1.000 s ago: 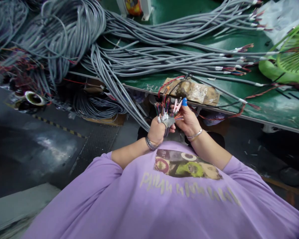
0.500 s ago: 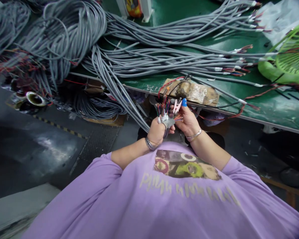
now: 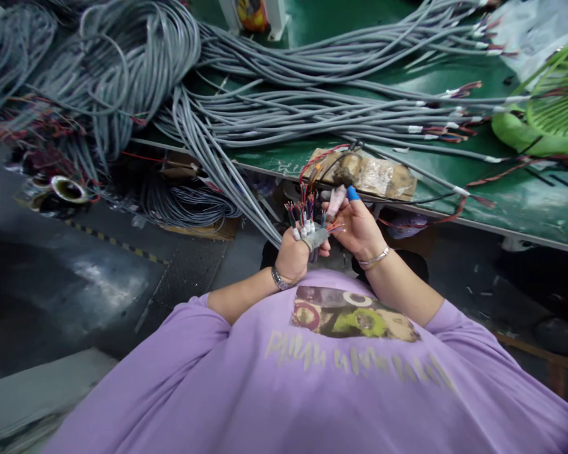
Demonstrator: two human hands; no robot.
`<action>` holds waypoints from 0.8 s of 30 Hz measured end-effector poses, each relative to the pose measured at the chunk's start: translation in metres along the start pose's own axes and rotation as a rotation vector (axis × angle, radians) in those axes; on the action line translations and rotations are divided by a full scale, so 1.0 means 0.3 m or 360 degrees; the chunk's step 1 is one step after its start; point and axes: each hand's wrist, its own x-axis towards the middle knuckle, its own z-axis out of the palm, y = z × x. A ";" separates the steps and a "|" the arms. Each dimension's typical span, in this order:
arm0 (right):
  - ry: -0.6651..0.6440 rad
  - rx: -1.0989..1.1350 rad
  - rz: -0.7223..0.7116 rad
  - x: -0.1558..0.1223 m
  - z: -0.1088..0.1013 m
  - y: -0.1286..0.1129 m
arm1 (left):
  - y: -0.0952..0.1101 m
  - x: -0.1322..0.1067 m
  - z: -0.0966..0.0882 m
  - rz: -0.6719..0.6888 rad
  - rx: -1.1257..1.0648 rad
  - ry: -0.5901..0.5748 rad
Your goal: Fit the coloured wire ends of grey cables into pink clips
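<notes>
My left hand is closed around a bundle of grey cables in front of my chest. Their stripped ends point up, with white bands below the thin coloured wires. A grey wrapped piece lies across the top of that hand. My right hand, a blue cover on one fingertip, pinches a small pale pink clip-like piece just right of the wire ends. A few orange wires reach toward its palm; whether its fingers touch them I cannot tell.
Long grey cables lie along the green table, with large coils at the left. By the front edge sits a taped cardboard piece. A green fan-like basket and a clear plastic bag are at the right.
My left hand has shifted slightly left and down with the cable bundle. The right hand has moved a little right, and the pink piece has turned in its fingers.
</notes>
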 end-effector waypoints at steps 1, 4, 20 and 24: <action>0.0034 -0.0008 -0.0028 0.000 0.002 0.001 | 0.002 0.000 0.001 -0.0005 -0.0001 0.0017; 0.0109 -0.0089 -0.0170 0.004 0.004 0.011 | 0.007 0.008 0.009 -0.0008 -0.0023 0.0069; 0.0112 0.0036 -0.0064 0.049 -0.003 0.034 | -0.009 0.039 0.019 -0.0101 -0.0011 0.0076; 0.0165 0.0148 -0.0057 0.048 0.005 0.034 | -0.007 0.037 0.016 -0.0119 0.0018 0.0086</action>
